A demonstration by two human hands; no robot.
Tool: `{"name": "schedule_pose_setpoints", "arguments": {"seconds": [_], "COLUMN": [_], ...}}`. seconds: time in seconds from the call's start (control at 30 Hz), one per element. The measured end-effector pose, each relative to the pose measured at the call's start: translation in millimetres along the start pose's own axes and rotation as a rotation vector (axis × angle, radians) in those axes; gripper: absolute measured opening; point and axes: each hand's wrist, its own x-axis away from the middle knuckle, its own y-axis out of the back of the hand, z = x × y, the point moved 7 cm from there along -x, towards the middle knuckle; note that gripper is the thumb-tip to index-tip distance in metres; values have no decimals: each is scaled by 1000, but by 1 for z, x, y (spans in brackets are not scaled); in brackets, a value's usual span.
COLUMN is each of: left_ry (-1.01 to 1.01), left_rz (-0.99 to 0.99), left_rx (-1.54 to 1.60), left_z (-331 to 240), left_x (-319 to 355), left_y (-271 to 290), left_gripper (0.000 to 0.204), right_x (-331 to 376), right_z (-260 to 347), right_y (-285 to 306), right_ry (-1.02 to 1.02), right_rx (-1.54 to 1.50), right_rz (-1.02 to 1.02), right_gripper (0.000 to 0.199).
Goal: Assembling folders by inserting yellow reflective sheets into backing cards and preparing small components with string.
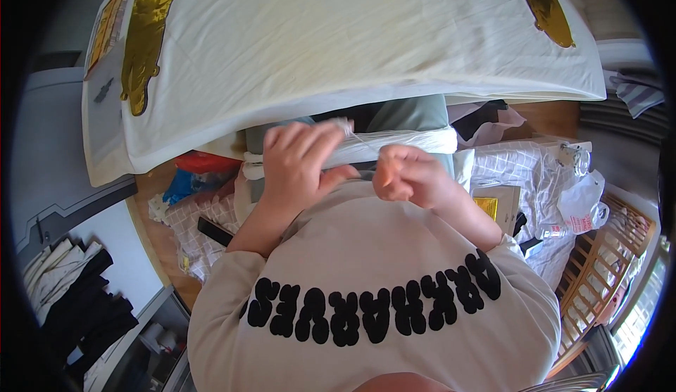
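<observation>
A thin white thread (363,141) runs taut between my two hands in front of my chest. My left hand (299,163) holds its far end near the fingertips, where a small whitish, translucent bunch (343,125) shows; the thumb stands apart, and the exact grip is blurred. With fingers curled and pinched together, my right hand (410,177) grips the other end. Below the hands, a rolled white cloth (405,144) lies across my lap over pale green trousers (412,114).
Ahead stands a table with a cream cloth (338,40) and gold foil shapes (146,40). A dark phone (214,231) lies on checked fabric to the left. On the right are a clear plastic bag (581,202), a bottle (552,231) and a wooden rack (605,265).
</observation>
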Motion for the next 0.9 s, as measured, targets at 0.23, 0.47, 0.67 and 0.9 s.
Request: {"name": "schedule_pose_setpoints", "arguments": {"seconds": [0.23,0.47,0.67,0.9], "left_ry": [119,274,23,-42], "left_rz": [410,62,-51,253], "left_rx": [1322,1553,285,662], "left_z": [-3,-9,-6,-6], "left_x": [12,14,-11,8], "left_y": [-12,-2,23,6], "left_gripper": [93,87,83,77], "right_x": [-4,1,-1,-1], "right_z": [-20,-28,-24,-10], "right_y": [-8,-7,-14,-5], "right_ry": [-28,-216,-200,-82], "right_rx": [-239,-249,-40,-255], "right_rz": [32,-15,37,-25], "right_gripper": [30,27,27,24]}}
